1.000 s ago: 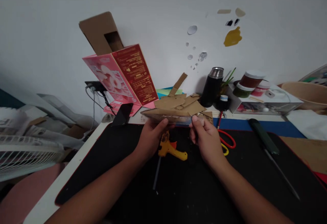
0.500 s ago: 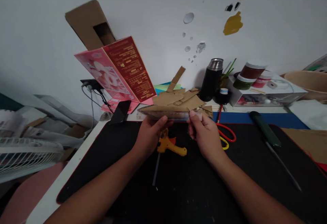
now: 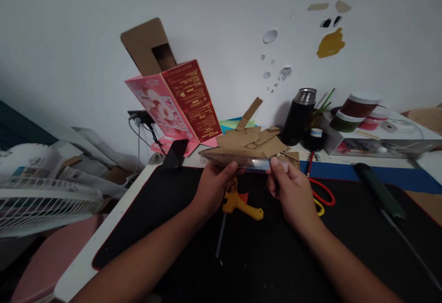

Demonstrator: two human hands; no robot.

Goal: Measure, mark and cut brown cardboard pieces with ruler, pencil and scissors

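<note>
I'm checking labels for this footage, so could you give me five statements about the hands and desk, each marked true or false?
1. The left hand and right hand both hold the long pointed piece. True.
2. The black bottle lies on its side. False: the black bottle stands with its silver top up.
3. The yellow glue gun lies on the dark mat. True.
4. The phone lies to the right of the right hand. False: the phone lies to the left of both hands.
5. The right hand grips the red handle. False: the red handle lies to its right, not held.
</note>
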